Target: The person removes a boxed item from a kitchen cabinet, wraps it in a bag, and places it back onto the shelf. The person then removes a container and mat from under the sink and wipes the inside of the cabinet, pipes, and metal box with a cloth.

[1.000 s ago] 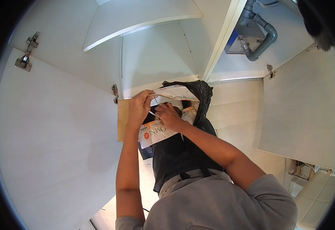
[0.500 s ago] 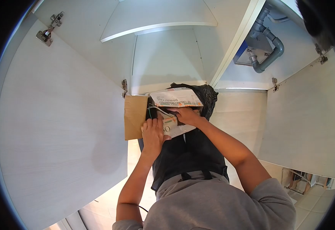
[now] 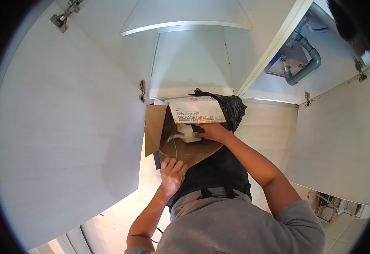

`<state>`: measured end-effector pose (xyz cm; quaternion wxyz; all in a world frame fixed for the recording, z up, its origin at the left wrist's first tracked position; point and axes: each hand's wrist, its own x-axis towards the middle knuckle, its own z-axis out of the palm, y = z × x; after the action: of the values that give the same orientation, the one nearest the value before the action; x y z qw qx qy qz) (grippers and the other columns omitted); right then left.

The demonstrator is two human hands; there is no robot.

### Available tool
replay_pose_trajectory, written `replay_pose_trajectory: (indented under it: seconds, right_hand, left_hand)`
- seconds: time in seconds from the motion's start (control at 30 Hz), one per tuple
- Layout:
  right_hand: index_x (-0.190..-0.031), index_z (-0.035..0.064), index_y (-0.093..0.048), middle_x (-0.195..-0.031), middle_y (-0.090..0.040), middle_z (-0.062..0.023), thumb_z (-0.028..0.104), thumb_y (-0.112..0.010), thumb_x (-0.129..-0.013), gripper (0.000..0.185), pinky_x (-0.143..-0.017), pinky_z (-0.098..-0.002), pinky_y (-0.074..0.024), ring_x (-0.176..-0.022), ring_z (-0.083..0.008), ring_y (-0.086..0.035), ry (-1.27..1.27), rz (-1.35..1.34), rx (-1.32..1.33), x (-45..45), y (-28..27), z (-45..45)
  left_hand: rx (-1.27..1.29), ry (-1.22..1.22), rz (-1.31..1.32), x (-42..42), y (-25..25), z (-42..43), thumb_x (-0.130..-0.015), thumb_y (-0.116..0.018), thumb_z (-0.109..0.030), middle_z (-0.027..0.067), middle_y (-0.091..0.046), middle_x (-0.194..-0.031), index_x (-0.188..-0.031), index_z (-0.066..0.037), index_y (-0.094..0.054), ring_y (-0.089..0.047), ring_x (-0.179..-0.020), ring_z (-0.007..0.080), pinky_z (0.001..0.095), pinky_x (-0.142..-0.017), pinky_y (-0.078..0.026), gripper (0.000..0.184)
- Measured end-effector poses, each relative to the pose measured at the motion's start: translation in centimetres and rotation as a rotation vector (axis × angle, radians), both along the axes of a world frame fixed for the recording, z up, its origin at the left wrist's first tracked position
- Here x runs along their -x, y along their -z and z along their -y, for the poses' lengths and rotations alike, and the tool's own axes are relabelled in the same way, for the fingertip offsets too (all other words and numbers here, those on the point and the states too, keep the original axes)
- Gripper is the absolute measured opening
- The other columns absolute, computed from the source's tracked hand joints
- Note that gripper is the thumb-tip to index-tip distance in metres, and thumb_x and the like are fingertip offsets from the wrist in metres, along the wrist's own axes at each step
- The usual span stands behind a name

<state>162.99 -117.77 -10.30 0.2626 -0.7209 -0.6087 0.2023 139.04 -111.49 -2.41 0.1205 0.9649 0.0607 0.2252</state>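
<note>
An open cardboard box [image 3: 200, 111], printed "ceiling mounted exhaust fan", rests at my lap with its brown side flap [image 3: 153, 129] standing out to the left. My left hand [image 3: 173, 172] has its fingers curled over the edge of the near flap [image 3: 204, 153], which is folded down toward me. Inside the box lies a white and dark exhaust fan [image 3: 187, 136], mostly hidden. My right hand [image 3: 212, 132] reaches in from the right and grips the fan's side, its fingertips partly out of sight. A green wire [image 3: 176, 149] runs from the fan toward my left hand.
Black plastic bag [image 3: 233, 111] bunches behind the box's right side. Ahead is a white cabinet with a curved shelf [image 3: 189, 26]. Its open doors flank me, left [image 3: 71, 127] and right [image 3: 333, 135]. A grey drain pipe [image 3: 309, 70] hangs in the right compartment.
My left hand has drawn the near flap down toward me, exposing its brown inside and more of the fan. The right hand stays in the box, its grip shifted slightly.
</note>
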Motion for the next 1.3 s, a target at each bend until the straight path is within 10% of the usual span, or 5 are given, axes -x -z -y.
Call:
replay_pose_trajectory:
  seconds: [0.47,0.53,0.8,1.03,1.3]
  right_hand:
    - [-0.114,0.0050,-0.061,-0.132,-0.048,-0.0120,0.014,-0.051,-0.080,0.037,-0.104,-0.0479,-0.0271,-0.127,-0.0271,-0.038,-0.410,0.566,-0.068,2.7,-1.6,-2.9]
    - [-0.124,0.0101,-0.055,-0.141,-0.039,-0.0091,0.011,-0.051,-0.079,0.045,-0.109,-0.0469,-0.0217,-0.131,-0.0241,-0.035,-0.687,0.785,0.445,4.8,-2.9,-5.4]
    - [-0.116,0.0088,-0.062,-0.123,-0.054,-0.0093,0.017,-0.049,-0.082,0.037,-0.107,-0.0399,-0.0247,-0.126,-0.0168,-0.040,-0.300,0.448,0.160,6.9,12.6,-9.7]
    - [-0.087,0.0093,-0.071,-0.130,-0.046,-0.0042,0.017,-0.054,-0.079,0.020,-0.098,-0.0354,-0.0380,-0.120,-0.0221,-0.042,-0.499,0.639,0.233,5.1,-1.5,-3.6]
    - [-0.107,0.0106,-0.066,-0.124,-0.054,-0.0027,0.018,-0.054,-0.082,0.029,-0.087,-0.0373,-0.0478,-0.116,-0.0242,-0.050,-0.463,0.628,0.470,0.6,-2.9,0.6]
  left_hand:
    - [0.006,0.089,0.173,-0.6,1.2,0.4,-0.059,-0.059,-0.013,0.0025,-0.046,-0.073,-0.078,-0.009,-0.060,-0.048,-0.073,0.0203,0.0345,-0.076,-0.036,0.019]
    - [0.013,0.134,0.148,-0.7,1.2,0.8,-0.058,-0.061,-0.012,0.0023,-0.047,-0.074,-0.080,-0.009,-0.061,-0.048,-0.074,0.0203,0.0355,-0.078,-0.037,0.022]
    - [-0.034,0.058,0.109,0.3,2.0,2.0,-0.060,-0.062,-0.011,0.0031,-0.047,-0.079,-0.079,-0.010,-0.059,-0.049,-0.077,0.0219,0.0356,-0.075,-0.039,0.019]
    - [0.032,-0.307,0.246,0.5,2.2,-0.3,-0.058,-0.061,-0.003,0.0009,-0.048,-0.068,-0.071,-0.014,-0.061,-0.049,-0.068,0.0233,0.0361,-0.063,-0.038,0.016]
    - [0.057,-0.383,0.333,-1.4,0.9,-1.2,-0.059,-0.072,-0.005,-0.0004,-0.048,-0.061,-0.064,-0.015,-0.065,-0.049,-0.062,0.0208,0.0336,-0.059,-0.038,0.013]
